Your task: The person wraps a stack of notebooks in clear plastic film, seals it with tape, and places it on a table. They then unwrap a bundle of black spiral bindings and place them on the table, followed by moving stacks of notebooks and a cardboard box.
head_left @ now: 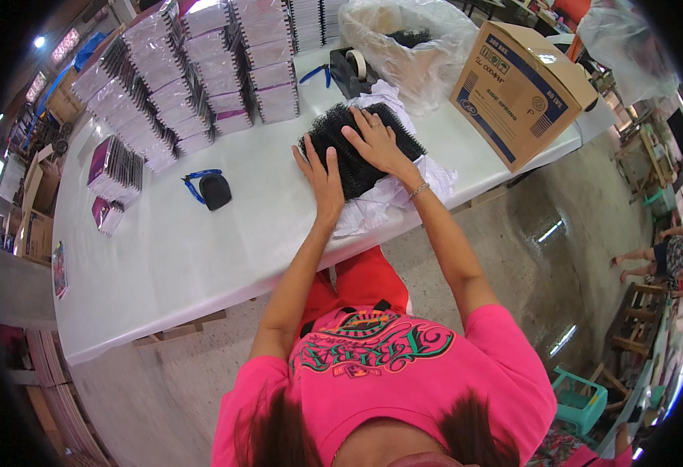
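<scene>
A pile of black plastic binding coils [355, 170] lies on crumpled white paper [427, 180] near the table's front edge. My left hand [322, 185] rests along the pile's left side, fingers stretched out and apart. Over the top right of the coils lies my right hand [378, 144], flat with its fingers spread. Neither hand is closed round a coil. Blue-handled pliers [194, 185] lie to the left, against a small black object [215, 191]. Another blue-handled tool [317, 75] is behind the pile, beside a black tape dispenser [351, 71].
Tall stacks of coil-bound notebooks [221, 70] fill the back left of the white table [201, 272], with shorter stacks [114, 171] nearer. A cardboard box [513, 93] and a clear plastic bag [404, 50] stand at the back right. A green stool [580, 401] is on the floor.
</scene>
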{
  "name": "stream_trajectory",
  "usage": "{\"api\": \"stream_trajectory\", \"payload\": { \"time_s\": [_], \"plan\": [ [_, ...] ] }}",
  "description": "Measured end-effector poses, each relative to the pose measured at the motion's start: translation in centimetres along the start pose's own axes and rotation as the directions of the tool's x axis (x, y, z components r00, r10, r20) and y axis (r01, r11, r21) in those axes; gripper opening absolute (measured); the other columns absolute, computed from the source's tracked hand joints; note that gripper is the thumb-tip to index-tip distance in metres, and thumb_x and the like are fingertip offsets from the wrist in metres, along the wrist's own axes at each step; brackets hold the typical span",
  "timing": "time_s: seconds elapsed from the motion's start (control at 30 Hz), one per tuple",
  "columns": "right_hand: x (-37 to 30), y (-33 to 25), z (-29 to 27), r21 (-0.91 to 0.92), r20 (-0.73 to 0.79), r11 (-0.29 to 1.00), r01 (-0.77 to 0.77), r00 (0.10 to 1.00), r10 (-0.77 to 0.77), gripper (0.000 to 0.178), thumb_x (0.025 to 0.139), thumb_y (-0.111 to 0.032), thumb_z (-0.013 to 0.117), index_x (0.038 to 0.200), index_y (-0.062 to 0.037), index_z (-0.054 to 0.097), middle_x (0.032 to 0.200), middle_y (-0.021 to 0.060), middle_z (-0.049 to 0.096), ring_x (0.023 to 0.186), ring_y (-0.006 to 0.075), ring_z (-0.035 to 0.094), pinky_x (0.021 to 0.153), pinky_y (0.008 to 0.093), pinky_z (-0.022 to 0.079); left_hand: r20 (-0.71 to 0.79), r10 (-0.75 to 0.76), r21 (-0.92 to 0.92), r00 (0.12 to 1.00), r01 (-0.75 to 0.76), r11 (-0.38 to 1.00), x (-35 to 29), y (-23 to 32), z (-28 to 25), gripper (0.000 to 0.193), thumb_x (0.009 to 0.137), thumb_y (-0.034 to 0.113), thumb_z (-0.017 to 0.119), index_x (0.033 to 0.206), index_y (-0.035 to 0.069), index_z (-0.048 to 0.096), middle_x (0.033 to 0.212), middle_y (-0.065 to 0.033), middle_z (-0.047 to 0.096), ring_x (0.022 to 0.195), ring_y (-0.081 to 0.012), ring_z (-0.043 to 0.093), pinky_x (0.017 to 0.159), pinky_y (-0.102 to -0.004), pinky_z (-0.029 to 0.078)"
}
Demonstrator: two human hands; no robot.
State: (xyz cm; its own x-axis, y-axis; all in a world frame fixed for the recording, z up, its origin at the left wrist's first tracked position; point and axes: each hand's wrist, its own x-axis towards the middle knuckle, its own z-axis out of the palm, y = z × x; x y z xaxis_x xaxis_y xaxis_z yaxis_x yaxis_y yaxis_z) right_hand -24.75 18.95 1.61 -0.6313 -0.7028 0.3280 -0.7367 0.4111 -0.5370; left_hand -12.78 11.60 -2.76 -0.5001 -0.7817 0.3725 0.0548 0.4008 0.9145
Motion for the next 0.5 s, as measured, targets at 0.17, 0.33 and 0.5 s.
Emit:
{"api": "stream_trajectory", "payload": {
  "time_s": [0.17, 0.33, 0.5],
  "plan": [
    [1.2, 1.2, -1.4, 0.282, -0.194, 0.936, 0.211, 0.968, -0.159, 0.050, 0.101, -0.042, 0.041, 0.131, -0.0035, 0.053, 0.133, 0.0250, 0.051, 0.126, 0.0434, 0.045, 0.104, 0.0466, 0.036, 0.011, -0.027, -0.035, 1.000, 0.027, 0.999, 0.4, -0.1, -2.1, 0.067, 0.100, 0.048, 0.040, 0.152, 0.009, 0.022, 0.155, -0.0258, 0.006, 0.144, -0.0408, 0.010, 0.117, -0.0477, 0.011],
    [0.6, 2.0, -4.0, 0.144, -0.235, 0.966, 0.214, 0.956, -0.177, 0.047, 0.101, -0.040, 0.040, 0.123, -0.0033, 0.061, 0.120, 0.0252, 0.061, 0.122, 0.0432, 0.049, 0.103, 0.0463, 0.037, -0.111, 0.223, 0.203, 0.968, -0.197, 0.959, 1.4, 0.1, -7.7, 0.066, 0.092, 0.035, 0.062, 0.146, 0.011, 0.034, 0.148, -0.0239, 0.022, 0.139, -0.0393, 0.020, 0.114, -0.0492, 0.018],
    [0.0, 4.3, -6.1, 0.112, -0.167, 0.989, 0.101, 0.983, -0.081, 0.049, 0.101, -0.043, 0.040, 0.126, -0.0050, 0.059, 0.127, 0.0235, 0.057, 0.122, 0.0405, 0.050, 0.103, 0.0432, 0.038, -0.193, 0.279, 0.701, 0.941, -0.067, 0.710, 3.4, -2.7, -17.1, 0.077, 0.082, 0.038, 0.072, 0.145, 0.017, 0.034, 0.147, -0.0250, 0.022, 0.138, -0.0422, 0.021, 0.111, -0.0527, 0.020]
  ]
}}
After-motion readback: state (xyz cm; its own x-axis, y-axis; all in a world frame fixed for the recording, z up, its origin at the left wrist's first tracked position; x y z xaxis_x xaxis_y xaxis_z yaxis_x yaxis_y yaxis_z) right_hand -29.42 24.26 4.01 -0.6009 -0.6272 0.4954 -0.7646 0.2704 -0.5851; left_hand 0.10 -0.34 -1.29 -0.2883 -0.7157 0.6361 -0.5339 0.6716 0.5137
